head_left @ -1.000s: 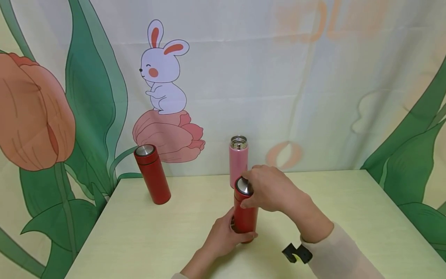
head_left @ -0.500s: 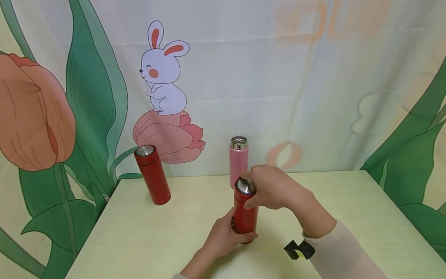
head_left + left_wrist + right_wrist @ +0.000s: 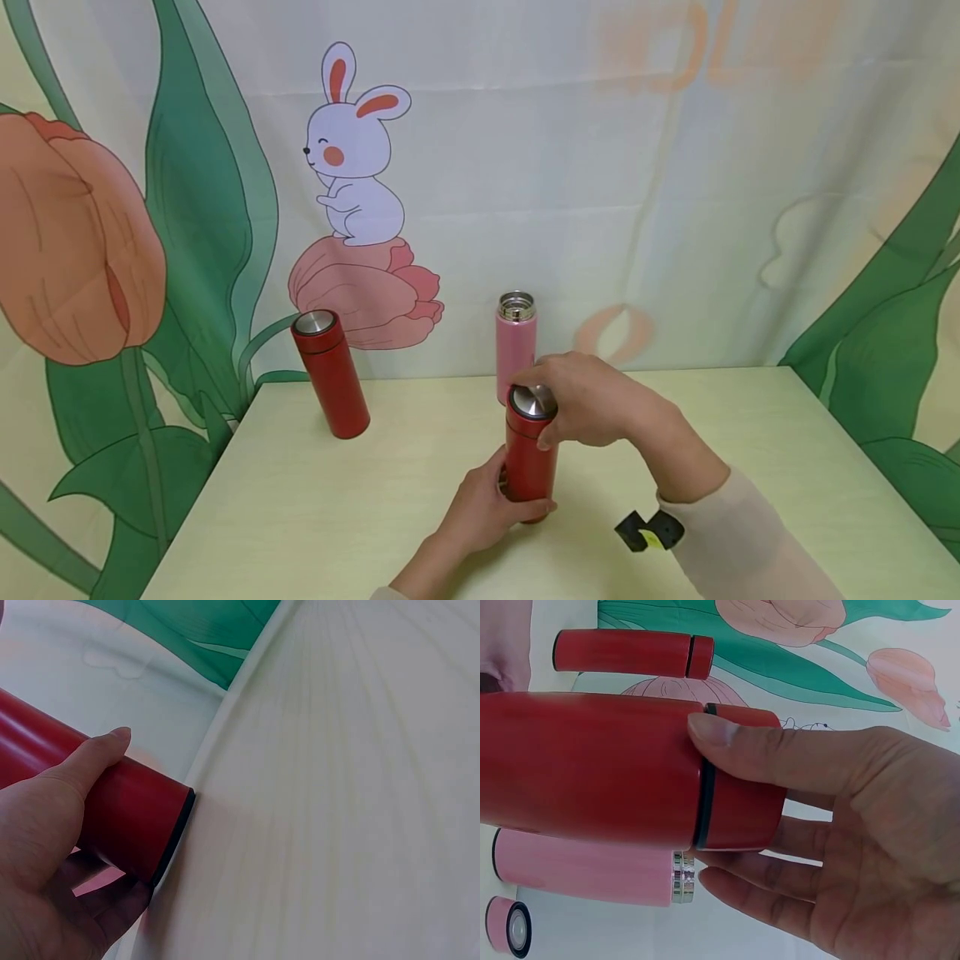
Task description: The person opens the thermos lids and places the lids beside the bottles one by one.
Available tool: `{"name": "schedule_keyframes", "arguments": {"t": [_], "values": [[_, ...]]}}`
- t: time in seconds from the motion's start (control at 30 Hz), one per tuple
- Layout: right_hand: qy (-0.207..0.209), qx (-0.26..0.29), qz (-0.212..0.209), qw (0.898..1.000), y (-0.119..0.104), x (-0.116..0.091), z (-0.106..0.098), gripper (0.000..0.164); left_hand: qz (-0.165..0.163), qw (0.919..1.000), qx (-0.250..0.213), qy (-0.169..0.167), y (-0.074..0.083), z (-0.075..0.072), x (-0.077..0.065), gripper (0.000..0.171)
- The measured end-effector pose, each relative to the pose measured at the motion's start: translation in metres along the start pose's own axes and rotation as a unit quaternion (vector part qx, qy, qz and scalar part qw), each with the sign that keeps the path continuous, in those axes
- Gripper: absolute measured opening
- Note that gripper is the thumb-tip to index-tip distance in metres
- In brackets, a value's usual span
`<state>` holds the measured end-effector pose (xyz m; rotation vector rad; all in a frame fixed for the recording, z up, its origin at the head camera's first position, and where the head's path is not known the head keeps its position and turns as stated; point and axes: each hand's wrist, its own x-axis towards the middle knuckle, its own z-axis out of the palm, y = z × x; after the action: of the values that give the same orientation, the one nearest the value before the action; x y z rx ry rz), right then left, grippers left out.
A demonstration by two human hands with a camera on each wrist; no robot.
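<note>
In the head view a red thermos stands upright at the table's front middle. My left hand holds it low down, thumb across the front. The left wrist view shows that left hand round the red body, near its black base rim. My right hand grips the thermos's red lid, which has a silver top. In the right wrist view the thumb lies over the seam, where a black ring shows between lid and body. The other fingers of the right hand are partly hidden behind the lid.
A second red thermos stands at the table's back left, its lid on. Behind the held one stands a lidless pink thermos with a bare metal neck. Its pink lid sits beside it, hidden in the head view. A printed cloth hangs behind.
My right hand has turned slightly on the lid, its thumb shifting right and the wrist moving a little rightward. The thermos top leans slightly further right. My left hand keeps its hold.
</note>
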<state>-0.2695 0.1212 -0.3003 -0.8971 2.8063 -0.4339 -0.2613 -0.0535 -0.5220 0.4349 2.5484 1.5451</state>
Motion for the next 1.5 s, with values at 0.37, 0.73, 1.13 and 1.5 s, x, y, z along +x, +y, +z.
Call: {"name": "schedule_keyframes", "arguments": {"t": [0.37,0.73,1.13,1.5], "values": [[-0.014,0.019,-0.004,1.000,0.002,0.002,0.000,0.059,0.002,1.0000,-0.004,0.001,-0.002,0.001,0.000,0.070],[-0.007,0.075,-0.023,0.997,0.009,0.002,0.006,0.057,-0.003,1.0000,0.000,0.005,-0.001,0.000,0.000,0.071],[-0.006,0.040,0.008,0.999,0.006,-0.002,0.008,0.083,-0.001,1.0000,0.000,0.001,-0.001,0.001,0.000,0.072],[0.038,-0.029,0.041,0.998,-0.005,-0.004,0.007,0.089,-0.005,1.0000,-0.006,0.001,-0.001,0.000,-0.001,0.081]]}}
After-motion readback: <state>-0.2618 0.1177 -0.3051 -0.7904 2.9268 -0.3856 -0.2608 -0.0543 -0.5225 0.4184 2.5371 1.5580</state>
